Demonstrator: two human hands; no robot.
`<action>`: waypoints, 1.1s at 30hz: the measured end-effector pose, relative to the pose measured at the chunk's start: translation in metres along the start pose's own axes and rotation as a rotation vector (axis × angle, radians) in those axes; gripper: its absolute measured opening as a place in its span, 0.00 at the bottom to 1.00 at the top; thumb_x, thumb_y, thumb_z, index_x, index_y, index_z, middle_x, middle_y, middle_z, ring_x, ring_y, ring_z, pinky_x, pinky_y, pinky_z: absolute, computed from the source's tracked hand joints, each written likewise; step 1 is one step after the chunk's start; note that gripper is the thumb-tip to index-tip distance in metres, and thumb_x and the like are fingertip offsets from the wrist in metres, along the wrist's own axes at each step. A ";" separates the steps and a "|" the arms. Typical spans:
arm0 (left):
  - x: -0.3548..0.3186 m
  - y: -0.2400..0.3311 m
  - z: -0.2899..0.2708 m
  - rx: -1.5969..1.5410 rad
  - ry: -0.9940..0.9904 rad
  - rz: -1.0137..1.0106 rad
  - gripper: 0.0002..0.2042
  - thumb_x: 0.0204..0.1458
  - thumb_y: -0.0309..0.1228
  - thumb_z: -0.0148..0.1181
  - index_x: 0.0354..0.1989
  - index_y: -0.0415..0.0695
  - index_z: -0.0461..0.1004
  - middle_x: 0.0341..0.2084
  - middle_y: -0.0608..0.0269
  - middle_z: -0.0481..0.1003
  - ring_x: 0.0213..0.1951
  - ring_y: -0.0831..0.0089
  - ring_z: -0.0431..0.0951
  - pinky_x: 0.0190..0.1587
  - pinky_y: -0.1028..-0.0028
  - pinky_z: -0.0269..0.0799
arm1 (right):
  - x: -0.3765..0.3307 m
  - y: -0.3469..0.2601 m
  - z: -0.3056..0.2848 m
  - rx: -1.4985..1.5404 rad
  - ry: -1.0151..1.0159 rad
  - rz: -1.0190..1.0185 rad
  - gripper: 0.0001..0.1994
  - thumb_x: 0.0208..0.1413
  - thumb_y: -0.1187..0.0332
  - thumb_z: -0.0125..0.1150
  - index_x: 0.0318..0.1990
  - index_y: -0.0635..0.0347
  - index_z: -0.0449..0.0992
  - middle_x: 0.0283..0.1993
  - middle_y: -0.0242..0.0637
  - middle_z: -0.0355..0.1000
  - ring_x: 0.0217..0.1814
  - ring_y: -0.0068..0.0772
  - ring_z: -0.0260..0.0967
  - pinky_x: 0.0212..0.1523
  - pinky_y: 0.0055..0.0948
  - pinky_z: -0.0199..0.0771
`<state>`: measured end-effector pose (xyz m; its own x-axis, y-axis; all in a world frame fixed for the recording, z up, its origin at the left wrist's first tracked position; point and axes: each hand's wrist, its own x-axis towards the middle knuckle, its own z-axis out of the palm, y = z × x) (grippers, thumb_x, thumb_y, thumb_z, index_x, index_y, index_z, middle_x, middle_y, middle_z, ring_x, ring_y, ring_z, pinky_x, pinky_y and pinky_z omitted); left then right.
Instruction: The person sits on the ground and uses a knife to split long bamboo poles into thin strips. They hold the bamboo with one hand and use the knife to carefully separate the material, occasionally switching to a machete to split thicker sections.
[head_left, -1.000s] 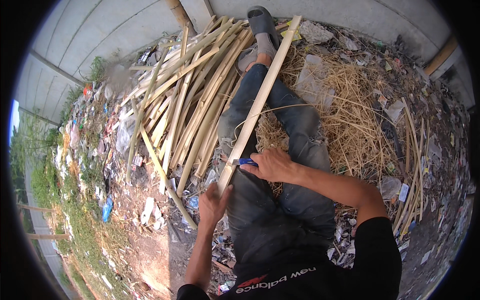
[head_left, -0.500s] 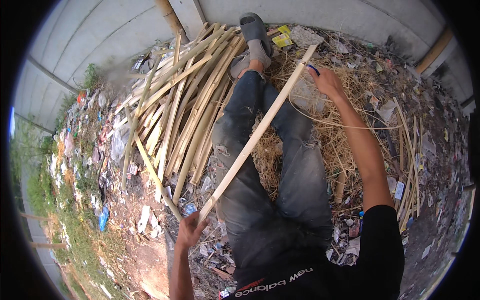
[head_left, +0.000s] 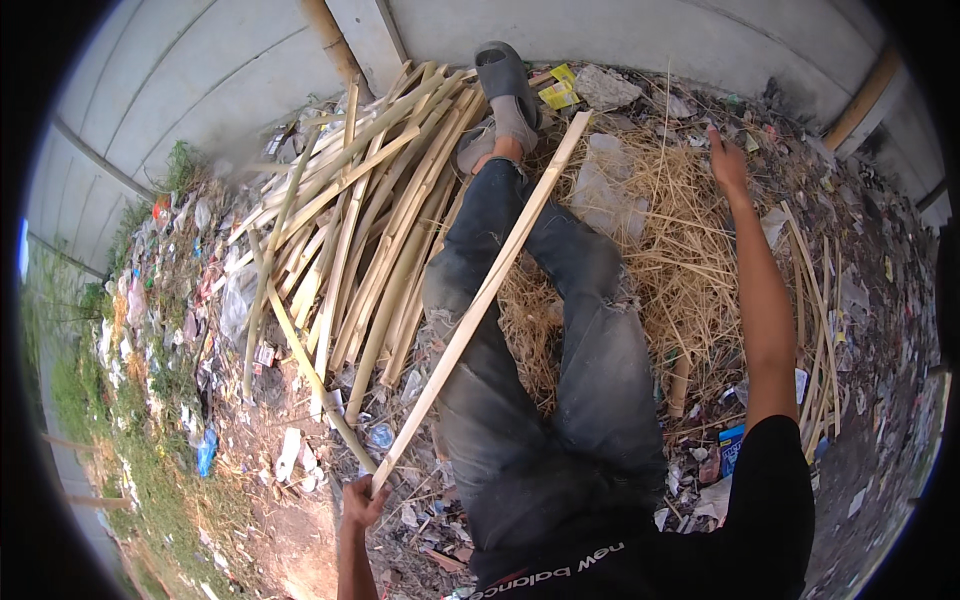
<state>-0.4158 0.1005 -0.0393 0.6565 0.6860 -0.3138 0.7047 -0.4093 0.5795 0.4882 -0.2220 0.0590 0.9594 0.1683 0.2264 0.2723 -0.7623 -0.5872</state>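
A long pale split-bamboo strip [head_left: 480, 300] lies slantwise across my legs, its far end near my crossed feet. My left hand [head_left: 364, 503] is closed round the strip's near end, beside my left hip. Out to the right, apart from the strip, my right hand [head_left: 728, 165] is held above the straw with its fingers curled. Whatever is in it is too small to make out. Below that hand spreads a heap of thin bamboo shavings [head_left: 690, 270], which also fills the gap between my legs.
A large pile of split bamboo [head_left: 370, 220] lies left of my legs. Several thin strips [head_left: 822, 330] rest at the right. A flat grey slab [head_left: 608, 190] sits among the shavings. Litter covers the ground, and a grey panel wall [head_left: 620, 35] stands behind my feet.
My right hand has left the strip's far end and swung outward to the right. My left hand and the strip have shifted down towards me. A thin curling shaving near the right hand is gone from there.
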 end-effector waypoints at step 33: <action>0.031 -0.017 -0.023 0.034 -0.032 0.124 0.17 0.57 0.38 0.64 0.24 0.35 0.75 0.10 0.58 0.65 0.16 0.73 0.63 0.20 0.65 0.61 | -0.264 -0.212 0.045 -0.098 -0.607 -0.742 0.30 0.68 0.41 0.49 0.34 0.64 0.81 0.30 0.53 0.79 0.35 0.61 0.79 0.39 0.57 0.78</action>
<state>-0.4138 0.1424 -0.0420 0.7472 0.6092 -0.2656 0.6257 -0.5102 0.5900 0.1808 -0.0767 0.0885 0.4277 0.9022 0.0566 0.8439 -0.3760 -0.3827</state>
